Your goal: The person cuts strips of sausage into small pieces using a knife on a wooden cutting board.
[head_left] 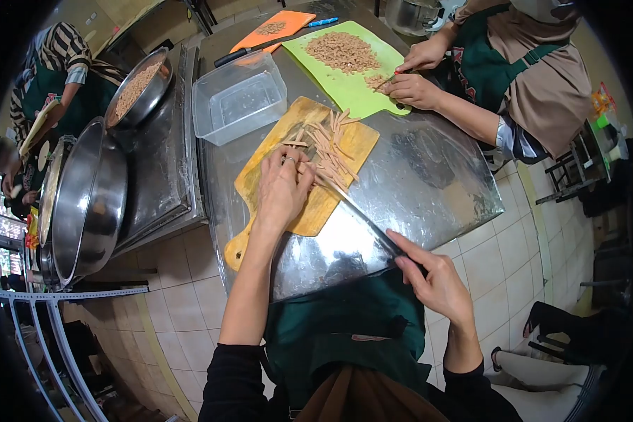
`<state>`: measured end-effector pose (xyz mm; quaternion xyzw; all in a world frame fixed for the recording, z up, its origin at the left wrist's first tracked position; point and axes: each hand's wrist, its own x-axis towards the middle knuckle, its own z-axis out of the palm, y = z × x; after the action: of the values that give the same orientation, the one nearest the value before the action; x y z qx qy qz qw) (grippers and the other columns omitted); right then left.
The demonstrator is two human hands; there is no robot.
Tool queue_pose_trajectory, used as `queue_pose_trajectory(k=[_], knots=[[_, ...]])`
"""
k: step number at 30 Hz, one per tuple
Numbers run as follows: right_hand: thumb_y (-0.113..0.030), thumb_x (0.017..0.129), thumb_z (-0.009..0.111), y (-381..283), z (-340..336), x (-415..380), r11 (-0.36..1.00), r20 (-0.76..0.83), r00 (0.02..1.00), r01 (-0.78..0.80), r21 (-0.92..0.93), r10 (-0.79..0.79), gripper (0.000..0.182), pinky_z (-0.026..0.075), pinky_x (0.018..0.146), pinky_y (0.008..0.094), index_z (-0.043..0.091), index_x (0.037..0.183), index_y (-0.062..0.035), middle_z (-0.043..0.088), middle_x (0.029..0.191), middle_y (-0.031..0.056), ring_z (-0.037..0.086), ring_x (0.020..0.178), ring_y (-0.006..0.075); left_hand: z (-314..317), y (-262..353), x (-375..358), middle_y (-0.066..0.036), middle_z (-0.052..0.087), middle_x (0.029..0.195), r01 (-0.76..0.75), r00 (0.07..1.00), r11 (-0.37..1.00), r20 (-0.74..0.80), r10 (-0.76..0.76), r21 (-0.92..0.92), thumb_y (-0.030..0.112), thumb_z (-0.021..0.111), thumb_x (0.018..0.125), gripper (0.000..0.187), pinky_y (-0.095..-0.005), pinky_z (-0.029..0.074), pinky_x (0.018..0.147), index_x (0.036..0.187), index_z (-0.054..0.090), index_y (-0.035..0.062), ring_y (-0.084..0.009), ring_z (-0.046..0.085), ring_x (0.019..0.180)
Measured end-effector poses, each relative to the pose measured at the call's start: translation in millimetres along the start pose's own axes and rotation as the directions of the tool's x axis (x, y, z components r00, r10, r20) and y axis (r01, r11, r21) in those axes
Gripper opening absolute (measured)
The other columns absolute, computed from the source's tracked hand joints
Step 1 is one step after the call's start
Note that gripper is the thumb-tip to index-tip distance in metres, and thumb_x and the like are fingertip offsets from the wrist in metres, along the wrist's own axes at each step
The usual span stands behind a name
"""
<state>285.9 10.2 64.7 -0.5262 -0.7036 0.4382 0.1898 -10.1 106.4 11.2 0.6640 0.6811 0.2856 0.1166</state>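
Observation:
On a wooden cutting board [260, 184] lies a pile of thin, light-brown sausage-like strips [334, 148]. My left hand [285, 184] rests on the board with its fingers curled down over some strips at the pile's near left side. A ring shows on one finger. My right hand [432, 276] grips the dark handle of a knife [359, 214] beyond the board's right edge. The blade slants up and left, its tip end among the strips beside my left fingers. Under those fingers, the exact grip is partly hidden.
Behind the board stands a clear plastic container [239, 98]. A co-worker's hands [411, 88] cut on a green mat [316, 70] holding chopped pieces. An orange mat [288, 21] and another knife [243, 53] lie farther back. Large metal bowls [105, 204] stand left.

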Motion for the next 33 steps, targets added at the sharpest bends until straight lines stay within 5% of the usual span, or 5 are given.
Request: queue_pose_trajectory(k=[4, 15, 23, 30, 33], knots=[[-0.019, 0.102, 0.064, 2.9, 1.1, -12.0, 0.976, -0.089, 0.979, 0.168, -0.137, -0.181, 0.045, 0.058, 0.072, 0.0447, 0.062, 0.146, -0.0238, 0.075, 0.090, 0.0220, 0.073, 0.077, 0.0393, -11.8, -1.6, 1.0, -0.014, 0.063, 0.129, -0.022, 0.998, 1.000, 0.052, 0.023, -0.013, 0.029, 0.063, 0.103, 0.030, -0.0460, 0.046, 0.105, 0.118, 0.071, 0.0054, -0.0383, 0.056, 0.122], [-0.025, 0.101, 0.064, -10.6, -30.4, 15.4, 0.850, -0.075, 0.985, 0.095, -0.518, -0.156, 0.037, 0.055, 0.063, 0.0467, 0.070, 0.138, -0.0270, 0.072, 0.077, 0.0173, 0.071, 0.069, 0.0364, -8.6, -9.8, 3.0, -0.014, 0.062, 0.132, -0.067, 0.995, 0.997, 0.074, 0.065, 0.029, 0.024, 0.059, 0.105, 0.026, -0.0453, 0.045, 0.107, 0.120, 0.073, 0.0095, -0.0372, 0.056, 0.124], [-0.024, 0.101, 0.064, -1.9, -32.0, 35.9, 0.873, -0.095, 0.975, 0.135, -0.469, -0.201, 0.037, 0.057, 0.070, 0.0483, 0.069, 0.138, -0.0235, 0.074, 0.087, 0.0198, 0.072, 0.076, 0.0402, -8.8, -9.3, 4.0, -0.015, 0.061, 0.133, -0.016, 0.995, 1.000, 0.102, 0.015, 0.008, 0.026, 0.060, 0.103, 0.024, -0.0470, 0.046, 0.106, 0.116, 0.071, 0.0090, -0.0379, 0.055, 0.125], [-0.024, 0.101, 0.064, -4.1, -29.8, 40.1, 0.911, -0.086, 0.987, 0.089, -0.404, -0.134, 0.038, 0.055, 0.079, 0.0492, 0.068, 0.139, -0.0209, 0.074, 0.092, 0.0227, 0.071, 0.087, 0.0422, 4.2, -23.1, 3.2, -0.017, 0.066, 0.117, -0.159, 0.987, 0.987, -0.007, 0.159, -0.036, 0.015, 0.062, 0.097, 0.016, -0.0483, 0.049, 0.099, 0.106, 0.072, 0.0059, -0.0389, 0.061, 0.112], [-0.019, 0.100, 0.064, 7.8, -27.6, 48.0, 0.932, -0.090, 0.983, 0.120, -0.341, -0.160, 0.037, 0.055, 0.083, 0.0477, 0.068, 0.137, -0.0154, 0.072, 0.098, 0.0255, 0.070, 0.092, 0.0444, 10.0, -15.0, -2.2, -0.017, 0.066, 0.112, -0.153, 0.985, 0.988, -0.079, 0.152, -0.012, 0.022, 0.065, 0.095, 0.017, -0.0478, 0.051, 0.095, 0.102, 0.072, 0.0069, -0.0383, 0.063, 0.108]])
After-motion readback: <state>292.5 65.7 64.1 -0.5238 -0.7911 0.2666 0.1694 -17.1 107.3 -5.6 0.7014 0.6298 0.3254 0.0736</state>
